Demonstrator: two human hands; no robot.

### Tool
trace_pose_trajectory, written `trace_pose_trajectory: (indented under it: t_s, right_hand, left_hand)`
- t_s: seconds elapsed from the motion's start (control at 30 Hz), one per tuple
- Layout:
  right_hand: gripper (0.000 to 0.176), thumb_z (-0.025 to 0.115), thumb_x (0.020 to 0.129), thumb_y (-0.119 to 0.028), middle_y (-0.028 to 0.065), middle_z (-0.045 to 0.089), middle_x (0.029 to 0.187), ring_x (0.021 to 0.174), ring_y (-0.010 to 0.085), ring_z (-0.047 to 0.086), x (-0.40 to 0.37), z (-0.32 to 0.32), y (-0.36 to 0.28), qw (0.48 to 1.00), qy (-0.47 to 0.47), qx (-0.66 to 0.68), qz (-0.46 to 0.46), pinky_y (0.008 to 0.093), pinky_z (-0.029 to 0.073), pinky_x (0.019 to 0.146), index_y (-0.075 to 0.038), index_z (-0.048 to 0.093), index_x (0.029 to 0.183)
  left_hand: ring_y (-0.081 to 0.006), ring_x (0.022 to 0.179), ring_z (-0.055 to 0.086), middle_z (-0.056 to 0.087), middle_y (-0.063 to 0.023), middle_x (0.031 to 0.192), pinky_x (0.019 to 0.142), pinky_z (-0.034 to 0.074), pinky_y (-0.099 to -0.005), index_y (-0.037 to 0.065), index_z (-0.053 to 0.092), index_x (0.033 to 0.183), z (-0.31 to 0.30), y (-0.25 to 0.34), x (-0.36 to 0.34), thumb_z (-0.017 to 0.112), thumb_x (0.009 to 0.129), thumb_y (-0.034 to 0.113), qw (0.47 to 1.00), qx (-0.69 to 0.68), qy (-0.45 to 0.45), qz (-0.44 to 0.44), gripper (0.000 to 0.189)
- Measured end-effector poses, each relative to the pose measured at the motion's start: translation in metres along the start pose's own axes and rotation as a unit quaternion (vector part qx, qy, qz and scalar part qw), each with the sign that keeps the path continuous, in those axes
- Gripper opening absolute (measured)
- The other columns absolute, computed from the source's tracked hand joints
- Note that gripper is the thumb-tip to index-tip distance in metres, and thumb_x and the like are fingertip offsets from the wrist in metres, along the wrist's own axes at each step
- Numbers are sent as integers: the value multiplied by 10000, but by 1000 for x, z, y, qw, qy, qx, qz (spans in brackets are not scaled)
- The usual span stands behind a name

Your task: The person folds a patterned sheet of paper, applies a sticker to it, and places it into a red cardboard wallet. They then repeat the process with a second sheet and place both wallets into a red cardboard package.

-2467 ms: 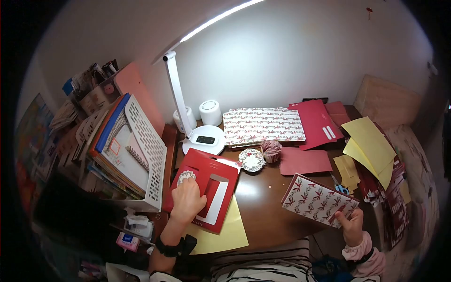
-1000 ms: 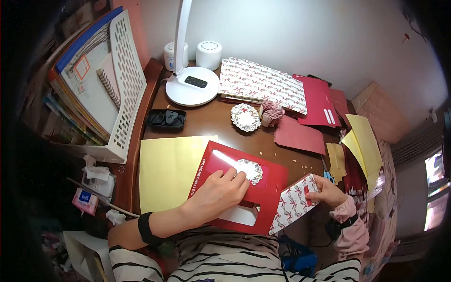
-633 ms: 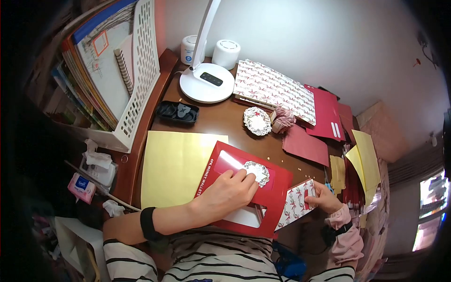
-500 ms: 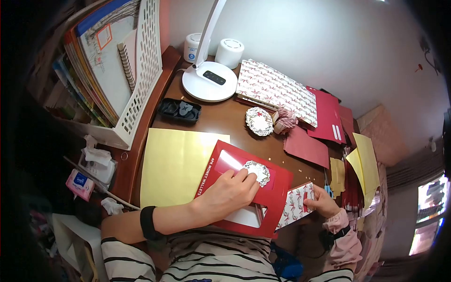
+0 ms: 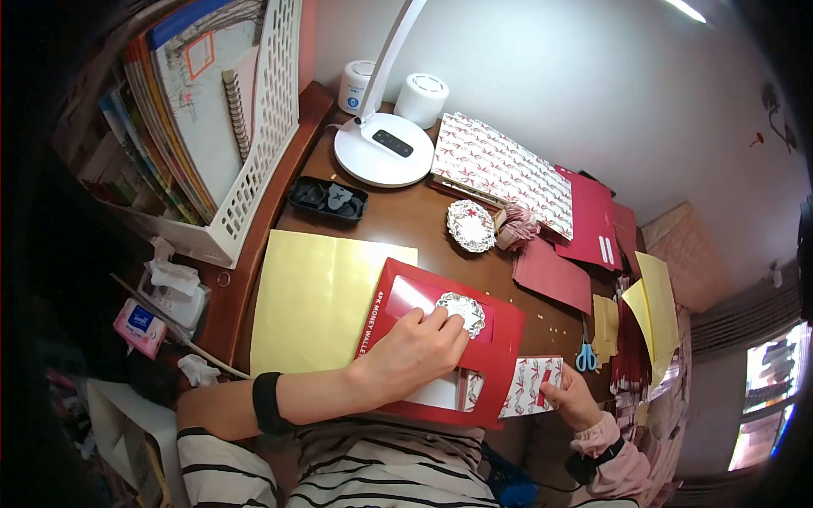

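A red printed card sleeve with cut-out windows (image 5: 500, 339) lies tilted across the near side of the desk. My left hand (image 5: 415, 349) rests on it with curled fingers gripping the sleeve; its thumb is hidden. Its fingertips meet the edge of a white scalloped round tag (image 5: 464, 317) on the sleeve. At the sleeve's right end, my right hand (image 5: 574, 398) pinches a white card wallet with a red bow pattern (image 5: 527, 385). Part of that wallet is inside the sleeve, and a bit of its pattern shows through the lower window.
Yellow paper (image 5: 318, 296) lies left of the sleeve. Behind are scalloped tags (image 5: 471, 227), a black tray (image 5: 326, 201), a lamp base (image 5: 385, 152) and patterned sheets (image 5: 504, 169). At right are dark red cards (image 5: 550, 275) and blue-handled scissors (image 5: 585, 357).
My right hand has moved a little down and levelled the patterned wallet, and more pattern shows in the sleeve's lower window. My left hand keeps its place on the sleeve. The view has shifted slightly.
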State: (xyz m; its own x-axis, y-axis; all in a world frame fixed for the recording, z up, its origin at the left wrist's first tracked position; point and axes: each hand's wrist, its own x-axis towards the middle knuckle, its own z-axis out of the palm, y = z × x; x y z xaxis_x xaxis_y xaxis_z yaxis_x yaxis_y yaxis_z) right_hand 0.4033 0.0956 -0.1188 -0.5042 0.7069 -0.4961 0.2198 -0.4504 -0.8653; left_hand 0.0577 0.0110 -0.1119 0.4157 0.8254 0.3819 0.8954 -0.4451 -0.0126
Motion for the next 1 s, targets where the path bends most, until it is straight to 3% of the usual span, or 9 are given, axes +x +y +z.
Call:
trace_pose_trajectory:
  t_s: [0.2,0.4,0.53,0.63,0.8,1.0]
  right_hand:
    - [437,652,953,-21,87,666,1211,1047,135,660,-11,47,0,999,26,22,21,309,553,921,24,482,1353]
    - [402,672,958,-63,52,681,1178,1023,107,658,-1,33,0,995,-25,65,70,278,543,888,9,532,1328]
    - [335,659,974,-92,52,707,1139,994,112,675,2,30,-6,991,-68,65,100,278,548,880,0,589,1289]
    - [344,657,978,-95,59,709,1153,993,113,681,4,41,-8,993,-45,49,93,278,553,878,8,589,1299]
    - [360,648,984,-87,60,699,1175,995,114,677,-1,70,3,995,-32,59,75,289,558,874,9,562,1320]
    - [346,640,990,-87,87,696,1178,1016,145,685,-7,82,16,990,-20,130,48,317,568,897,39,559,1302]
  left_hand:
    - [-196,867,587,577,-62,915,691,458,-289,48,603,917,-3,6,-1,649,752,119,1000,-8,-13,-5,185]
    - [-297,980,582,571,-124,1025,828,494,-389,1,601,1058,-21,-13,-4,726,729,118,979,-169,-100,-49,372]
    - [-326,1011,570,558,-161,1065,846,509,-413,-22,588,1059,-36,-23,-9,732,734,96,971,-116,-173,-116,375]
    - [-341,1001,570,554,-174,1064,847,525,-433,-36,578,1038,-32,-29,-13,711,748,70,965,-125,-182,-142,336]
    - [-353,995,575,557,-189,1049,837,538,-427,-46,568,1016,-41,-29,-9,667,757,4,961,-124,-213,-124,281]
    - [-333,996,580,577,-158,1031,852,526,-424,-17,587,1005,-45,-35,-8,717,749,34,963,-100,-215,-125,292]
